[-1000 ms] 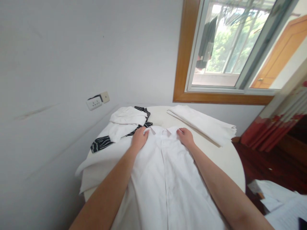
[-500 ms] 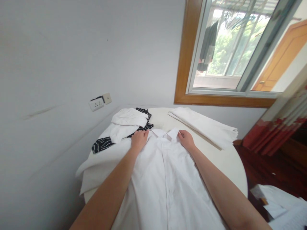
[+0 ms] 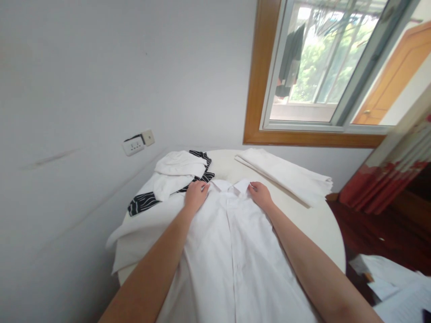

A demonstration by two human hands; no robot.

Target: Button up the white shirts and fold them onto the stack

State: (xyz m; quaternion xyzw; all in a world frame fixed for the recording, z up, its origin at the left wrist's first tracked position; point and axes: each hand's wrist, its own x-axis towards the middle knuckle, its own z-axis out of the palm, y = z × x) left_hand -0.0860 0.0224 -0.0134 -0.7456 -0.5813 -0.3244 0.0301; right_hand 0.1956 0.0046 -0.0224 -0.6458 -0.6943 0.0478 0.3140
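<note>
My left hand [image 3: 196, 196]: fingers closed, pinching the white shirt [image 3: 215, 251] just left of its collar [image 3: 241, 186].
My right hand [image 3: 261, 194]: pinching it likewise, on the right.
Shirt: front up on the counter [image 3: 314, 231], collar between my 2 hands.
Folded white cloth [image 3: 283, 175]: on the counter, to my right.

- One left hand [image 3: 196, 195] and one right hand [image 3: 260, 194], making two.
- One white collared shirt [image 3: 247, 251].
- One folded white cloth [image 3: 286, 176].
- One pile of white and black-striped fabric [image 3: 180, 167]; can't tell how many pieces.
- One round tabletop [image 3: 325, 231].
- One wall socket [image 3: 134, 146] plus one smaller plate [image 3: 148, 137], making two fittings.
- One window [image 3: 316, 67], one door [image 3: 397, 76], one curtain [image 3: 373, 186].
- Papers [image 3: 404, 303]; can't count exactly.
</note>
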